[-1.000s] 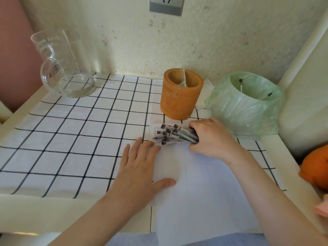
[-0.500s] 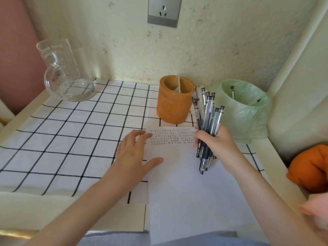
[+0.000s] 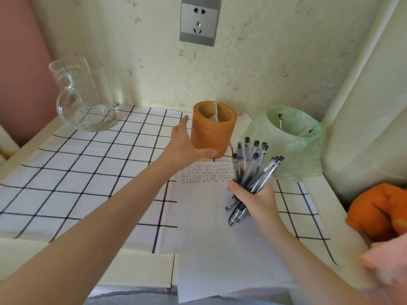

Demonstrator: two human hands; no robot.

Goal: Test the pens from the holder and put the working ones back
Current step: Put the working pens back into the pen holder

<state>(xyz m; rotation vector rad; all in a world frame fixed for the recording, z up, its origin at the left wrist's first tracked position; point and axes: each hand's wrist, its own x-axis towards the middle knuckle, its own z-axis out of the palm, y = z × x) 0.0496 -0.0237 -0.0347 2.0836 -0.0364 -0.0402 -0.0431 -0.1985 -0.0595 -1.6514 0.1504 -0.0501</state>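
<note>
Gripping a bundle of pens (image 3: pixel 253 164), the right hand (image 3: pixel 255 197) has its fingers curled tight round the barrels. The capped ends fan out above the fist and the tips stick out below it, over the paper (image 3: pixel 220 238). Rows of small test marks lie on the sheet just left of these fingers.

The left hand (image 3: pixel 182 146) is at the holder (image 3: pixel 213 133). Its fingers are straight and together along the holder's left side, and the thumb is spread wide across the lower front. The orange holder sits upright in the fork between thumb and fingers. Whether the hand actually squeezes it I cannot tell. The holder stands on the cloth (image 3: pixel 77 172), up and to the left of the right fingers and apart from the pens.

Just beyond the pen caps, right of the right fingers, is a bin (image 3: pixel 293 155) lined with a green bag, with two pens showing inside. A glass jug (image 3: pixel 83 100) stands well left of the left fingertips.
</note>
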